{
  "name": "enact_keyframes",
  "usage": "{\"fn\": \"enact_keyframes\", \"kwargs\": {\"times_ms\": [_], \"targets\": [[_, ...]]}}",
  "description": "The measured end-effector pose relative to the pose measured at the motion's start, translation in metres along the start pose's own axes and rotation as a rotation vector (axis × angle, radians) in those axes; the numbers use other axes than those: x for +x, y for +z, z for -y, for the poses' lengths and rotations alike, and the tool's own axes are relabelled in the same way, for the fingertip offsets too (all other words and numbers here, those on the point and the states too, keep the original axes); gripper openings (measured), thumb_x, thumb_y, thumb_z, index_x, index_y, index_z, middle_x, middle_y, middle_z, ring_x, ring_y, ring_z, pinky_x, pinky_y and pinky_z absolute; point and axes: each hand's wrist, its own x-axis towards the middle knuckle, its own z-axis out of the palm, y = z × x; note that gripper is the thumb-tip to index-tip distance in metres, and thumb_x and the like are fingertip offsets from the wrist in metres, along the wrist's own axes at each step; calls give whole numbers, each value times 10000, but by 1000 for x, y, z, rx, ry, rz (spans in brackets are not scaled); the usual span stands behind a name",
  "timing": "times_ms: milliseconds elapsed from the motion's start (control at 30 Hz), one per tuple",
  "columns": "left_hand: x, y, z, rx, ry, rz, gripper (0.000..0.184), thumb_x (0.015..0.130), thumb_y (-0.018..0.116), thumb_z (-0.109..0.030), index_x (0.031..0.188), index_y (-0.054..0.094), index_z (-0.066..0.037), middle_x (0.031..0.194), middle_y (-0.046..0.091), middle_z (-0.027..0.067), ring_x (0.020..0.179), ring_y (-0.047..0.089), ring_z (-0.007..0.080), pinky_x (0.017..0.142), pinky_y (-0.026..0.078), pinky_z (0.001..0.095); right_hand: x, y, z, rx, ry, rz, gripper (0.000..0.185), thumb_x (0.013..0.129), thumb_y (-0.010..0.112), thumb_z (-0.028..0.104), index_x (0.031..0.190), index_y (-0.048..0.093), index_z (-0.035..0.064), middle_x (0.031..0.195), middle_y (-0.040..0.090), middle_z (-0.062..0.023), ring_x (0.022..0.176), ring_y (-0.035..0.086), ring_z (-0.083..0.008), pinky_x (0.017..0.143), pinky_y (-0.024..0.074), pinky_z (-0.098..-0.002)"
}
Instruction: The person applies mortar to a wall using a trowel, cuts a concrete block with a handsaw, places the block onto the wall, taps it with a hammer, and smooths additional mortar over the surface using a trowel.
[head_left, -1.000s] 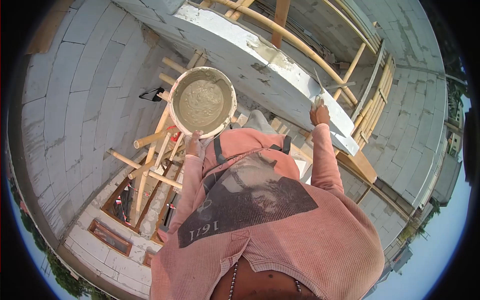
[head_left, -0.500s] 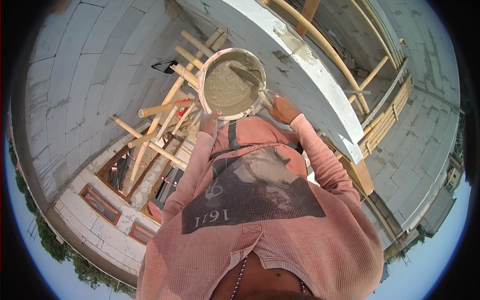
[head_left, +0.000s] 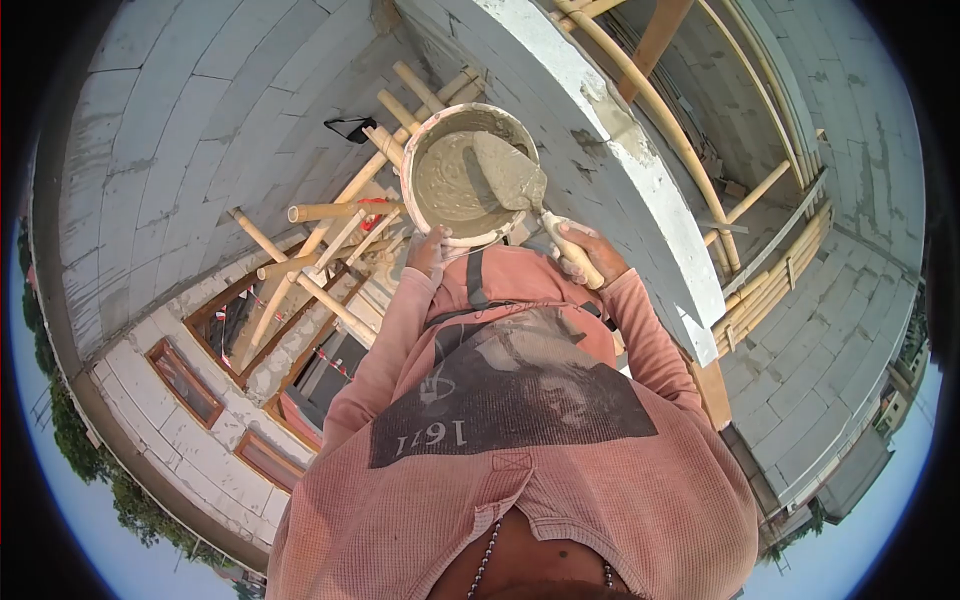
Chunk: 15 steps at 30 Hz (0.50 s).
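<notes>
My left hand (head_left: 428,250) is closed on the near left rim of a bucket (head_left: 408,190). Wet grey mortar (head_left: 445,185) fills part of the bucket. In my right hand (head_left: 592,254) is the pale handle of a trowel (head_left: 510,175), with fingers wrapped round it. Its mortar-coated blade lies over the bucket's right side, above the mortar, and mortar covers its face. The bucket is close in front of my body.
A block wall with a white top edge (head_left: 655,190) runs close along my right. Bamboo poles (head_left: 330,212) cross below on the left, near window frames (head_left: 185,382). More bamboo poles (head_left: 765,270) stand beyond the wall. A grey block wall (head_left: 210,130) rises on the left.
The trowel blade has come up out of the mortar, and its face now shows a coat of mortar. My right hand has moved right and nearer my body. The left hand still holds the bucket.
</notes>
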Motion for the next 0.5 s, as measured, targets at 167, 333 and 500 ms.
{"fn": "enact_keyframes", "kwargs": {"times_ms": [167,333,500], "targets": [[-9,10,-7,-96,14,47,305,912,631,-124,1152,499,9,1064,606,131,960,700,337,872,630,476,15,-3,25,78,-186,113,403,1002,589,348,1253,517,41,851,622,-120,426,494,-119,339,392,-244],[-35,11,-14,-104,18,-26,330,906,604,-85,1207,516,18,1112,634,136,1040,685,301,941,597,446,97,22,82,-360,-568,-169,504,984,629,311,1378,470,39,1032,616,-155,658,624,-185,521,524,-299],[-79,-15,-7,-71,-8,-139,348,956,558,-122,1265,442,-11,1073,577,102,1045,666,289,936,601,481,260,6,113,-1295,-1402,-618,506,972,621,313,1377,479,44,1199,564,-208,845,660,-379,692,569,-454]]}}
